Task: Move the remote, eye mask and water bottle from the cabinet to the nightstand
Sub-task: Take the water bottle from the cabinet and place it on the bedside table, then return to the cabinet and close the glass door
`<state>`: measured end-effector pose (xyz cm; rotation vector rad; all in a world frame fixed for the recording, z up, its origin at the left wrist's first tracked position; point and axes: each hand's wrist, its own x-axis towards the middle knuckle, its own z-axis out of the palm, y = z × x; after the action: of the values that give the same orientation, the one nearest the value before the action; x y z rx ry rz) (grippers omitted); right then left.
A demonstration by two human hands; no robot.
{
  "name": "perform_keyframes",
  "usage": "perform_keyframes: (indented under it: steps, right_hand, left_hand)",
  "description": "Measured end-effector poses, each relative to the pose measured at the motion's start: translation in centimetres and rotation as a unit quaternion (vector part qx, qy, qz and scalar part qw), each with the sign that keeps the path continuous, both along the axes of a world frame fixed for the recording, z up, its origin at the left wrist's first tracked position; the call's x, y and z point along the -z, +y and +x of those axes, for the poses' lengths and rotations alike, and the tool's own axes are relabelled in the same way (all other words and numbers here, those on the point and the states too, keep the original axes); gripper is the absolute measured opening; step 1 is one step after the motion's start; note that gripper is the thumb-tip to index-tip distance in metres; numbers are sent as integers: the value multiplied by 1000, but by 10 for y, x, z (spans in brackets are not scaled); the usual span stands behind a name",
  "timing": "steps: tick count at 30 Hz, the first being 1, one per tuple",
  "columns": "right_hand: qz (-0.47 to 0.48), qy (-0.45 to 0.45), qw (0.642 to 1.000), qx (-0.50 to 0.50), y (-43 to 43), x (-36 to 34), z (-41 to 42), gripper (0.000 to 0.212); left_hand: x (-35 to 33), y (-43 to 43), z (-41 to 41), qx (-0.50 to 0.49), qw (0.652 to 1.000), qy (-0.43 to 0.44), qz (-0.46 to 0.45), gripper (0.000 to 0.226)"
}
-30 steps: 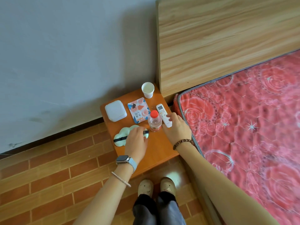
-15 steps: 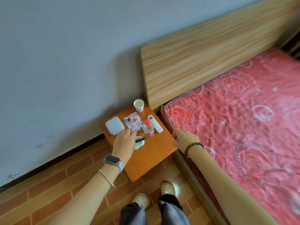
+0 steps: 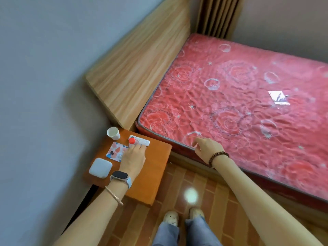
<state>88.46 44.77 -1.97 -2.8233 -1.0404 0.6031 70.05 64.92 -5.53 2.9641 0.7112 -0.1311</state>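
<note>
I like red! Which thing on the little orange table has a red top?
The water bottle, standing beside the white remote by the left hand. Its cap is red; the paper cup and white box have none.

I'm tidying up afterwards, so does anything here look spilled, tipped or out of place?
Nothing stands out. The water bottle and paper cup stand upright on the nightstand; the remote lies flat.

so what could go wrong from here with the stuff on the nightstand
The left hand lies right against the upright water bottle, so a careless pull back could tip it onto the remote or the paper cup. The eye mask is hidden under that hand, so it could get dragged along.
</note>
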Motion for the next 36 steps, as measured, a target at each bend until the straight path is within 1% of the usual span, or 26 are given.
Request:
perform_keyframes:
  steps: [4, 8, 11, 14, 20, 24, 27, 30, 36]
  right_hand:
    - [17, -20, 995, 93, -59, -18, -3, 25]
    - [15, -39, 981, 189, -132, -34, -17, 25]
    - [23, -59, 963, 262, -191, -41, -43, 23]
    - [23, -71, 944, 321, -248, -44, -81, 21]
    - [23, -80, 901, 427, -337, -52, -178, 19]
    - [21, -99, 859, 502, -385, -60, -261, 18]
    - [9, -115, 824, 555, -417, -69, -330, 17]
    - [-7, -125, 783, 609, -448, -81, -397, 17]
    - [2, -152, 674, 723, -496, -110, -526, 18]
  left_hand:
    - [-16, -25, 45, 111, 994, -12, 1, 23]
    - [-29, -78, 88, 233, 972, -33, 20, 25]
    - [-36, -128, 107, 324, 944, -61, 33, 24]
    - [-43, -181, 112, 395, 915, -82, 33, 22]
    - [-55, -278, 82, 503, 860, -79, -7, 20]
    - [-72, -340, 45, 586, 805, -95, -26, 14]
    - [-79, -390, 12, 637, 763, -103, -42, 16]
    - [-89, -444, -25, 690, 714, -114, -32, 12]
    - [-110, -554, -103, 791, 597, -127, -36, 10]
